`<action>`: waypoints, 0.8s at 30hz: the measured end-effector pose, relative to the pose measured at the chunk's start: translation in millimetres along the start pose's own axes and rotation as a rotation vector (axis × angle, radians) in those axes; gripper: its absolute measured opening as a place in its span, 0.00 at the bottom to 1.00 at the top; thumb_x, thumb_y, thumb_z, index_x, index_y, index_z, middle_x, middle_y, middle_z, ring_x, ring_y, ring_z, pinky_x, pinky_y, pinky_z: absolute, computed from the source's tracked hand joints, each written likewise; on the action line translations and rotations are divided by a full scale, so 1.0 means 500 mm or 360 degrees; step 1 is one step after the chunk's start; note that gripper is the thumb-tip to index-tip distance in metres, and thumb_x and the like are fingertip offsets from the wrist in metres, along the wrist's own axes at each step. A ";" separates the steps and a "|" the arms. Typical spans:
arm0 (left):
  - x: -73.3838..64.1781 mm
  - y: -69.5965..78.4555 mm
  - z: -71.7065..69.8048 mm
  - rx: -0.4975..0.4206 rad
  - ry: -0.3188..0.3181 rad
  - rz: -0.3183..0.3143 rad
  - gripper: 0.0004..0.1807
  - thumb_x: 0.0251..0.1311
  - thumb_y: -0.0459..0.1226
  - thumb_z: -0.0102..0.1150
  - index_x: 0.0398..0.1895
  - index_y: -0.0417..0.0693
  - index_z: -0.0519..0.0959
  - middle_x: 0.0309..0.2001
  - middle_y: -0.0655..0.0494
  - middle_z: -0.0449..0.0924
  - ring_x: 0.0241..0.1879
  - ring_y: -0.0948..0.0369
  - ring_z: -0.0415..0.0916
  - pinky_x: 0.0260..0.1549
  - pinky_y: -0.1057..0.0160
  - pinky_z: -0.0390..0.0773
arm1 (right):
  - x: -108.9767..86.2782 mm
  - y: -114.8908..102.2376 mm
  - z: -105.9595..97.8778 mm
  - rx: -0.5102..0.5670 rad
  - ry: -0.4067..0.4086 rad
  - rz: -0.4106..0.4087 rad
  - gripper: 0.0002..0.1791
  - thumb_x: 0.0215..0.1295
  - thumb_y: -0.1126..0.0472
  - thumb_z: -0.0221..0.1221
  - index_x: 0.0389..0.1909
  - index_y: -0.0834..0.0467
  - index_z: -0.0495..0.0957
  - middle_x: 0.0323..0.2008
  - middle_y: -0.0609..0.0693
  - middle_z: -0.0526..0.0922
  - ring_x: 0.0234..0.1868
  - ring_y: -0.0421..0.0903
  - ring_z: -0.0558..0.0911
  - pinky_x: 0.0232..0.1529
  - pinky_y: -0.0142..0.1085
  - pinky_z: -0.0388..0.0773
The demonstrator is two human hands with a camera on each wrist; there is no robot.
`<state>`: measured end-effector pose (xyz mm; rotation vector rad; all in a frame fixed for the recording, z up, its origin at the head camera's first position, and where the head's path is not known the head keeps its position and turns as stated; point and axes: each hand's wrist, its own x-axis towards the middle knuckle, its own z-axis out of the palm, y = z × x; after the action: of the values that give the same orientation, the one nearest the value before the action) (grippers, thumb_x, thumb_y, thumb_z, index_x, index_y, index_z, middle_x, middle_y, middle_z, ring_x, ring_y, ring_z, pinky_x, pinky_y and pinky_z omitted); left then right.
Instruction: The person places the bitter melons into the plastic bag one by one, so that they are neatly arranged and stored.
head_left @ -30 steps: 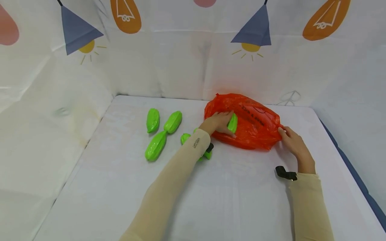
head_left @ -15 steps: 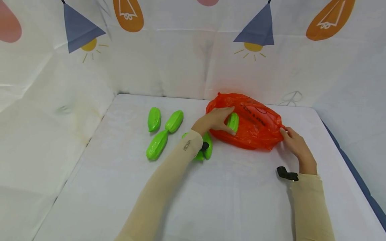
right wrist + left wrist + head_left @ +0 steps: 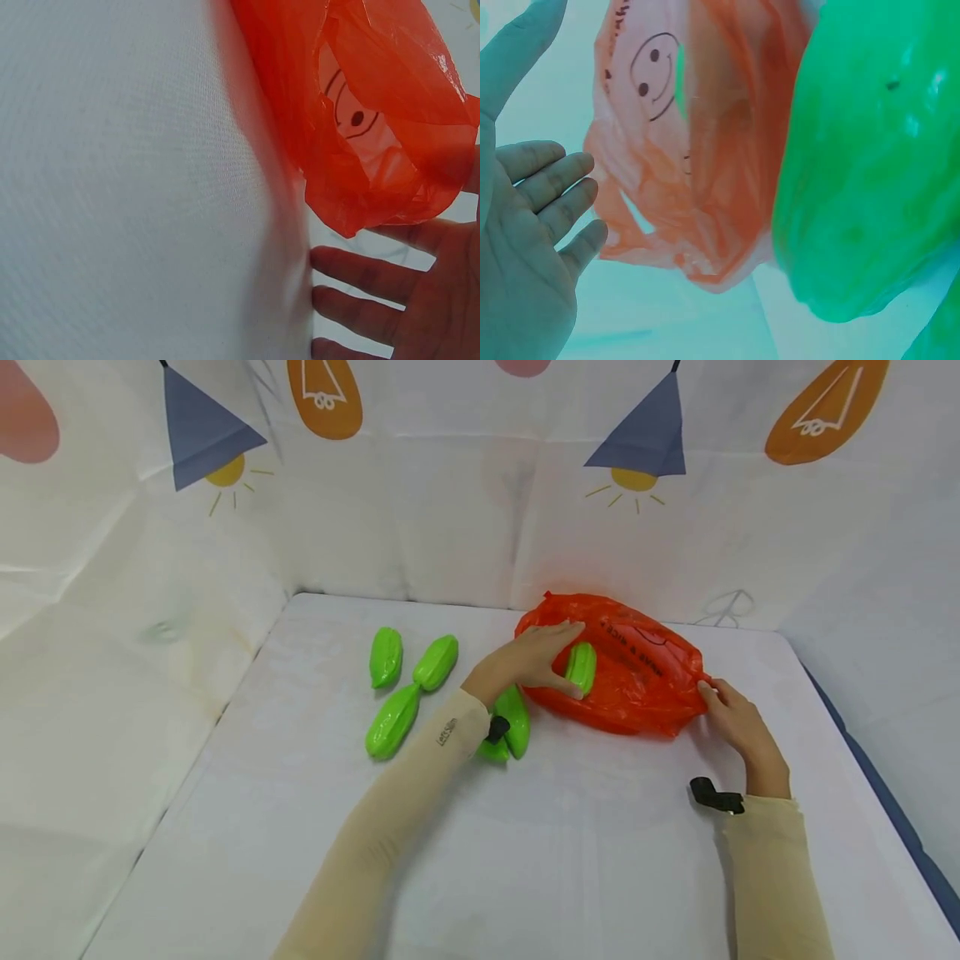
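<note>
A red plastic bag (image 3: 637, 685) with black print lies at the back right of the table. Against its left part sits a shiny green ridged piece (image 3: 581, 668), like a star fruit; whether it lies on or inside the bag I cannot tell. My left hand (image 3: 528, 660) hovers around the left of this piece, thumb and fingers spread. In the left wrist view the same hand (image 3: 532, 210) has extended fingers and an empty palm. My right hand (image 3: 731, 714) pinches the bag's right end between thumb and index finger; its other fingers (image 3: 360, 311) stay extended.
Several similar green pieces lie left of the bag: one upright piece (image 3: 386, 657), two touching end to end, and a few partly hidden under the left forearm (image 3: 405, 793). A white sheet wall (image 3: 450, 543) rises behind the table.
My left hand has let go of the green piece and drawn slightly left, its fingers spreading. The green piece stays at the bag. My right hand keeps its hold.
</note>
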<state>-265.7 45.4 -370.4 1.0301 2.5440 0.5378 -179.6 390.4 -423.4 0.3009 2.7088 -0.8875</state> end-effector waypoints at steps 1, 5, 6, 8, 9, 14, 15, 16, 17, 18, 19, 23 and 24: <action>-0.003 0.002 -0.002 0.0006 0.0007 0.0008 0.61 0.51 0.63 0.66 0.80 0.56 0.40 0.80 0.62 0.39 0.79 0.61 0.35 0.77 0.56 0.39 | 0.001 0.000 0.000 0.0000 -0.0001 -0.0001 0.46 0.72 0.31 0.27 0.76 0.64 0.42 0.72 0.75 0.50 0.68 0.76 0.53 0.59 0.75 0.58; -0.020 0.004 -0.009 0.0045 0.0035 0.0027 0.61 0.50 0.63 0.66 0.80 0.56 0.40 0.80 0.62 0.39 0.79 0.61 0.35 0.77 0.56 0.40 | 0.003 0.002 -0.001 0.0000 -0.0011 0.0001 0.47 0.72 0.31 0.27 0.76 0.64 0.41 0.72 0.74 0.50 0.68 0.76 0.53 0.59 0.75 0.58; -0.025 0.004 -0.011 0.0058 0.0044 0.0034 0.61 0.51 0.63 0.66 0.80 0.56 0.41 0.80 0.61 0.39 0.79 0.61 0.35 0.77 0.56 0.40 | 0.003 0.002 -0.001 0.0003 -0.0014 0.0003 0.47 0.72 0.31 0.27 0.76 0.64 0.41 0.72 0.74 0.49 0.68 0.76 0.53 0.59 0.75 0.58; -0.034 0.002 -0.012 0.0082 0.0068 0.0052 0.61 0.51 0.63 0.65 0.80 0.54 0.42 0.80 0.60 0.40 0.79 0.61 0.36 0.77 0.56 0.40 | 0.003 0.003 -0.002 0.0005 -0.0016 0.0002 0.47 0.72 0.31 0.27 0.76 0.64 0.41 0.72 0.74 0.49 0.68 0.76 0.53 0.59 0.75 0.58; -0.038 0.001 -0.012 0.0093 0.0078 0.0061 0.60 0.51 0.63 0.65 0.80 0.54 0.42 0.80 0.59 0.41 0.79 0.60 0.36 0.77 0.55 0.40 | 0.003 0.002 -0.002 0.0009 -0.0017 0.0004 0.47 0.72 0.31 0.27 0.76 0.64 0.41 0.72 0.74 0.49 0.68 0.76 0.53 0.59 0.75 0.58; -0.062 -0.013 -0.006 0.0142 0.0103 0.0072 0.59 0.52 0.64 0.63 0.79 0.51 0.44 0.80 0.57 0.43 0.79 0.60 0.38 0.77 0.54 0.40 | 0.002 -0.001 -0.001 0.0022 -0.0022 0.0010 0.47 0.72 0.31 0.28 0.77 0.64 0.41 0.72 0.74 0.50 0.68 0.76 0.53 0.59 0.75 0.59; -0.065 -0.017 -0.004 0.0148 0.0100 0.0064 0.59 0.53 0.64 0.63 0.79 0.51 0.43 0.80 0.57 0.43 0.79 0.60 0.38 0.77 0.54 0.40 | 0.002 -0.002 0.000 0.0022 -0.0023 0.0012 0.47 0.72 0.31 0.28 0.77 0.64 0.41 0.72 0.74 0.50 0.68 0.76 0.53 0.59 0.75 0.59; -0.068 -0.020 -0.001 0.0151 0.0096 0.0055 0.59 0.53 0.65 0.63 0.79 0.51 0.43 0.79 0.57 0.43 0.79 0.60 0.38 0.77 0.54 0.40 | 0.002 -0.002 0.000 0.0019 -0.0021 0.0011 0.47 0.72 0.31 0.28 0.76 0.64 0.41 0.72 0.74 0.50 0.68 0.76 0.53 0.59 0.75 0.59; -0.070 -0.024 0.001 0.0152 0.0095 0.0049 0.59 0.53 0.65 0.63 0.79 0.51 0.43 0.79 0.57 0.43 0.79 0.60 0.38 0.77 0.53 0.41 | 0.002 -0.002 0.001 0.0018 -0.0021 0.0009 0.47 0.72 0.31 0.28 0.76 0.64 0.41 0.72 0.74 0.50 0.68 0.76 0.53 0.59 0.75 0.59; -0.072 -0.028 0.004 0.0155 0.0097 0.0044 0.59 0.52 0.65 0.63 0.79 0.51 0.44 0.79 0.57 0.43 0.79 0.60 0.39 0.77 0.52 0.41 | 0.002 -0.002 0.002 0.0018 -0.0022 0.0008 0.47 0.72 0.31 0.28 0.76 0.64 0.41 0.72 0.74 0.50 0.68 0.76 0.53 0.59 0.75 0.58; -0.073 -0.031 0.005 0.0151 0.0096 0.0040 0.59 0.52 0.65 0.63 0.79 0.51 0.44 0.79 0.57 0.43 0.79 0.59 0.39 0.77 0.52 0.41 | 0.002 -0.001 0.002 0.0012 -0.0021 0.0004 0.47 0.73 0.32 0.28 0.76 0.65 0.41 0.72 0.74 0.50 0.68 0.76 0.53 0.59 0.75 0.58; -0.083 -0.039 0.009 0.0135 0.0108 0.0038 0.59 0.52 0.64 0.63 0.79 0.51 0.45 0.79 0.57 0.44 0.79 0.59 0.39 0.77 0.52 0.43 | 0.001 0.000 0.001 -0.0006 -0.0014 0.0000 0.46 0.73 0.32 0.28 0.76 0.65 0.42 0.72 0.74 0.50 0.68 0.76 0.53 0.59 0.75 0.58; -0.086 -0.040 0.010 0.0129 0.0110 0.0038 0.59 0.52 0.64 0.64 0.79 0.51 0.45 0.79 0.57 0.44 0.79 0.59 0.39 0.77 0.52 0.43 | 0.001 0.001 0.000 -0.0011 -0.0010 -0.0004 0.46 0.73 0.32 0.28 0.76 0.65 0.42 0.72 0.74 0.50 0.68 0.75 0.53 0.59 0.75 0.58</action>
<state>-246.1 2.2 -376.7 1.0893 2.6363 0.4885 -179.6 390.8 -423.9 0.2931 2.7060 -0.8784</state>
